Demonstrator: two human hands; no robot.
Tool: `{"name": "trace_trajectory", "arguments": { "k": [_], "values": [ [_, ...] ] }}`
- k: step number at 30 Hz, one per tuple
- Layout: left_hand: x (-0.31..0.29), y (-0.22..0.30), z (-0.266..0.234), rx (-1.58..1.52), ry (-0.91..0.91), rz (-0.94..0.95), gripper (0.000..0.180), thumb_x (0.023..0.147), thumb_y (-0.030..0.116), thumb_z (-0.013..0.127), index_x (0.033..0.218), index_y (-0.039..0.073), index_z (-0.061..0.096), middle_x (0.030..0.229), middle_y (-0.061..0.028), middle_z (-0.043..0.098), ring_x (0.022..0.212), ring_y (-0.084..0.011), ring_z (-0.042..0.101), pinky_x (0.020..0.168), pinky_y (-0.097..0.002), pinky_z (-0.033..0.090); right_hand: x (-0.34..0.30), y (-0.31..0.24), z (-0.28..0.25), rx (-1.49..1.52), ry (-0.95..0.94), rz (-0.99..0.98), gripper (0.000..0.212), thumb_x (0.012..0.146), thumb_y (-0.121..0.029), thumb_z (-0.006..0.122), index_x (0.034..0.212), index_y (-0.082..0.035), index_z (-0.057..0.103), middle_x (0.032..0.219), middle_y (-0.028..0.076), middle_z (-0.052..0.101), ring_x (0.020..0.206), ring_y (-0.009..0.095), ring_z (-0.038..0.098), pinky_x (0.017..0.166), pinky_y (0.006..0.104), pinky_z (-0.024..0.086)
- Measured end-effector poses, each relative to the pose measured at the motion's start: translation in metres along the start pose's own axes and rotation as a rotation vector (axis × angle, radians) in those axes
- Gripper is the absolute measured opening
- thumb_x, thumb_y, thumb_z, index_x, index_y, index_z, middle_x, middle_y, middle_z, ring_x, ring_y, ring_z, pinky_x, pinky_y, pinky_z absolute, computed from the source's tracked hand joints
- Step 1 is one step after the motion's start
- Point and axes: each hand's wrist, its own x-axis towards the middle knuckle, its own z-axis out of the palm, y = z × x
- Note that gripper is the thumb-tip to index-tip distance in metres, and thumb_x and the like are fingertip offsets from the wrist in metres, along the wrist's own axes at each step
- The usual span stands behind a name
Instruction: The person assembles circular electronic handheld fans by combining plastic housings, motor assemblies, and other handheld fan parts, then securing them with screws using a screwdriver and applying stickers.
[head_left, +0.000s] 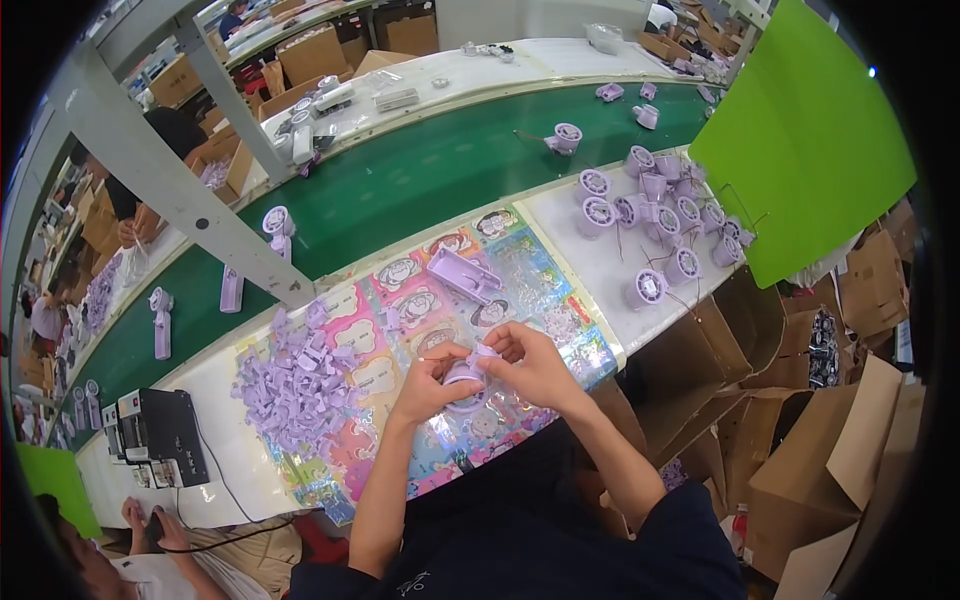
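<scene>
Between my two hands is a lilac plastic fan housing (464, 391), round with an open ring, held low over the mat. My left hand (436, 380) grips its left side, thumb and fingers closed on the rim. My right hand (528, 364) pinches the upper right part of the same piece, where a small lilac part shows at the fingertips; how the two join is hidden by the fingers. Just beyond my hands a long lilac handle shell (463, 275) lies on the colourful printed mat (375, 375). A heap of small lilac plastic parts (300, 380) is to the left.
Several lilac fan heads with wires (660, 215) stand on the white table at right, beside a green panel (800, 150). A green conveyor belt (400, 190) curves behind. A black device (155, 440) sits left, near a co-worker's hands (150, 525). Cardboard boxes (810, 480) crowd the right.
</scene>
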Motion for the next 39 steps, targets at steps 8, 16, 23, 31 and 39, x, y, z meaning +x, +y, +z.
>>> {"name": "trace_trajectory", "arguments": {
  "k": [8, 16, 23, 31, 39],
  "values": [
    [0.004, 0.005, 0.008, 0.053, 0.036, 0.04, 0.069, 0.072, 0.005, 0.09, 0.129, 0.009, 0.052, 0.116, -0.0084, 0.067, 0.103, -0.0155, 0.064, 0.089, -0.03, 0.051, 0.007, 0.02, -0.005, 0.193, -0.042, 0.044, 0.025, 0.088, -0.011, 0.078, 0.105, 0.002, 0.065, 0.09, 0.004, 0.068, 0.079, 0.009, 0.064, 0.073, 0.0249, 0.053],
    [0.002, -0.002, 0.016, 0.092, 0.054, 0.1, 0.066, 0.074, 0.004, 0.088, 0.128, 0.007, 0.052, 0.116, -0.0109, 0.068, 0.105, -0.0157, 0.064, 0.09, -0.0297, 0.052, 0.0, 0.012, -0.011, -0.061, 0.039, -0.054, 0.031, 0.088, -0.017, 0.079, 0.11, -0.001, 0.064, 0.095, 0.007, 0.068, 0.08, 0.014, 0.064, 0.074, 0.0292, 0.053],
    [0.015, -0.001, 0.041, 0.244, 0.344, 0.187, 0.059, 0.097, 0.011, 0.068, 0.146, -0.006, 0.041, 0.136, -0.0172, 0.059, 0.114, -0.0176, 0.061, 0.097, -0.0319, 0.051, -0.039, 0.002, 0.016, 0.045, 0.116, -0.055, 0.055, 0.088, -0.014, 0.079, 0.132, -0.002, 0.048, 0.116, 0.015, 0.063, 0.091, 0.018, 0.068, 0.079, 0.0319, 0.056],
    [0.066, 0.064, 0.026, 0.605, 0.074, 0.373, 0.07, 0.089, 0.012, 0.069, 0.151, 0.007, 0.037, 0.143, -0.0185, 0.055, 0.136, -0.0342, 0.051, 0.119, -0.0464, 0.034, -0.037, 0.031, -0.028, 0.132, 0.436, -0.07, 0.061, 0.082, -0.019, 0.085, 0.126, 0.001, 0.049, 0.107, 0.013, 0.065, 0.092, 0.019, 0.066, 0.08, 0.0322, 0.054],
    [0.114, 0.056, -0.012, 1.564, -0.064, 0.537, 0.057, 0.072, 0.014, 0.073, 0.126, 0.007, 0.059, 0.133, -0.0148, 0.059, 0.126, -0.0379, 0.054, 0.115, -0.0488, 0.036, -0.033, 0.015, -0.04, -0.643, 0.572, -0.101, 0.074, 0.072, -0.026, 0.088, 0.129, 0.001, 0.05, 0.121, 0.022, 0.061, 0.103, 0.04, 0.065, 0.083, 0.0459, 0.054]
  ]
}}
